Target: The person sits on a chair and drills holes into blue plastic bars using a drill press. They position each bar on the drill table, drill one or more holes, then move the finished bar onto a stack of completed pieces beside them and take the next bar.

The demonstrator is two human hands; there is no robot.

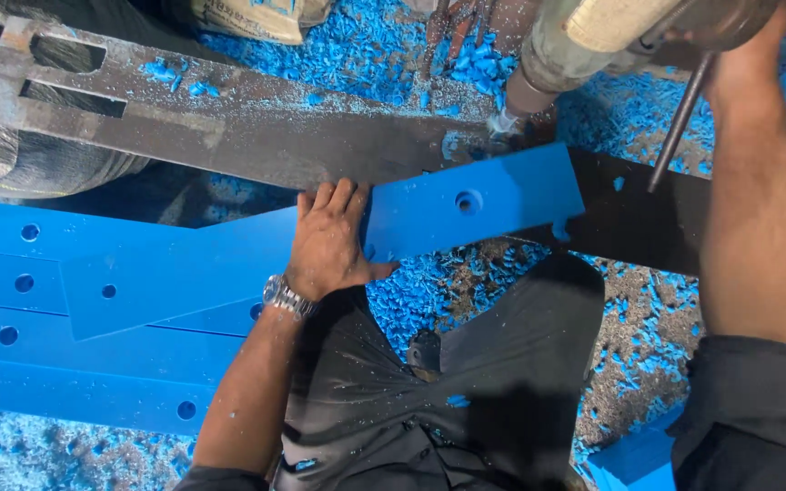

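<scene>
Floor (657, 318): grey, littered with blue plastic shavings (357, 50), densest at 12 o'clock and again around the centre of view.

Steel machine table (256, 136): long dark slab running from 10 o'clock to 3 o'clock, slotted at its 10 o'clock end, dusted with shavings.

Stack of blue plastic strips (75, 382): fills 8 to 9 o'clock, several long flat pieces overlapping, each with round holes along its length.

Blue plastic strip (466, 214) in work: lies on top, slanting from 9 o'clock up toward 2 o'clock, its far end resting on the steel table. One drilled hole (468, 201) sits near that end.

Drill head (575, 45): pale cylindrical body at 1 o'clock, its tip just above the strip's upper edge, near the hole but not on it. A thin metal rod (680, 118) hangs beside it at 2 o'clock.

Left hand (329, 241): near centre, palm down, fingers spread flat and pressing on the strip, thumb out toward 3 o'clock. Wristwatch (286, 296) on the wrist.

Right hand (748, 55): at 1 to 2 o'clock, raised to the machine's upper part; fingers lie out of sight behind it, so cannot tell whether they grip.

Dark trousers (466, 382) at 6 o'clock.
</scene>
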